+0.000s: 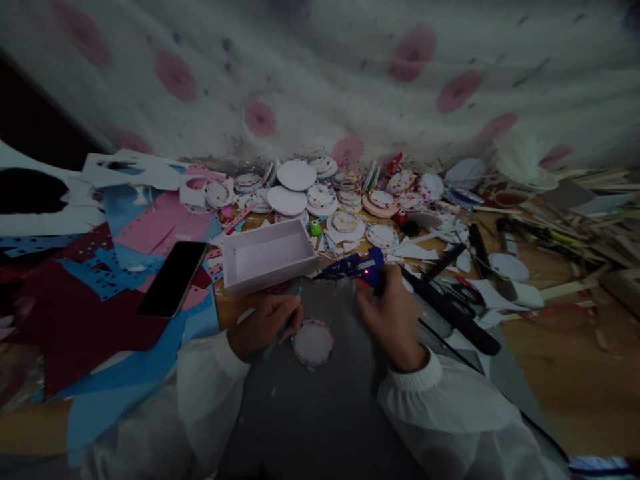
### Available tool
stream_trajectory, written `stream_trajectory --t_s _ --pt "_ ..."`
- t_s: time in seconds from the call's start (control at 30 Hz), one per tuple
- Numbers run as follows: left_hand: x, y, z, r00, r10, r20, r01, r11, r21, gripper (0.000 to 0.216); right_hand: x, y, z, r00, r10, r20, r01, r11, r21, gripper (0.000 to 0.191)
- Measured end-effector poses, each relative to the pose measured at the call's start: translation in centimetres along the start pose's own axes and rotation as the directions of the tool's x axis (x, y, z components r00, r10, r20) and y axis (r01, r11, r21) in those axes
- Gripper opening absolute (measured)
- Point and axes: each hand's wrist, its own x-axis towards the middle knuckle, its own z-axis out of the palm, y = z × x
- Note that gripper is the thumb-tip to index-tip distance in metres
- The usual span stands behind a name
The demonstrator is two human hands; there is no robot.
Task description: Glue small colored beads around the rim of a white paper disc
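Observation:
My right hand (393, 320) grips the handle of a blue hot glue gun (350, 267), its nozzle pointing left and a small red light glowing on its side. Between the closed fingers of my left hand (270, 321) is a thin teal strip (271, 347), one end sticking out above the fingers and the other below. Just right of that hand, a round white disc with a beaded, coloured rim (313, 343) lies flat on the dark grey mat (320, 413). An open white box (270, 257) stands behind my left hand, close to the glue gun's nozzle.
Several stacked white discs (295, 175) with decorated rims line the back by a flowered curtain (300, 80). At left, a phone (174, 279) lies on coloured sheets (90, 307). Scissors (460, 293), a black rod (455, 313) and a cable (450, 347) lie at right.

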Motion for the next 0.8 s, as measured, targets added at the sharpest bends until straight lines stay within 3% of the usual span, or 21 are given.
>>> stream_trajectory --t_s 0.1,0.2,0.3,0.4,0.53,0.67,0.8 --pt "0.1 0.3 0.1 1.000 -0.021 -0.023 0.020 0.999 -0.047 0.048 0.7 0.8 0.5 0.998 -0.018 0.058 0.020 0.999 -0.043 0.036" --pt "0.4 0.0 0.2 0.998 -0.027 -0.048 0.021 0.992 -0.126 0.049 1.1 1.2 0.7 0.995 -0.094 0.010 0.095 0.993 -0.070 0.034" --pt "0.7 -0.7 0.2 0.998 0.006 -0.058 -0.020 0.969 -0.246 0.048 0.8 0.4 0.2 0.974 -0.214 -0.068 0.220 0.970 0.099 0.024" --pt "1.0 -1.2 0.1 0.996 -0.010 -0.090 -0.026 0.918 -0.396 0.043 -0.2 -1.1 -0.4 0.917 -0.397 -0.050 0.389 0.855 0.344 0.020" --pt "1.0 -1.3 0.1 0.990 -0.031 -0.137 -0.044 0.857 -0.514 0.041 -1.6 -2.5 -0.5 0.812 -0.583 0.031 0.513 0.738 0.438 0.030" --pt "0.7 -0.9 0.4 0.991 -0.059 -0.121 -0.010 0.863 -0.505 0.038 -2.0 -3.0 -0.1 0.756 -0.639 0.140 0.508 0.708 0.491 0.035" --pt "0.5 -0.1 0.5 0.994 -0.025 -0.111 -0.013 0.942 -0.334 0.037 -1.8 -3.3 -0.4 0.725 -0.656 0.209 0.503 0.712 0.490 0.033"
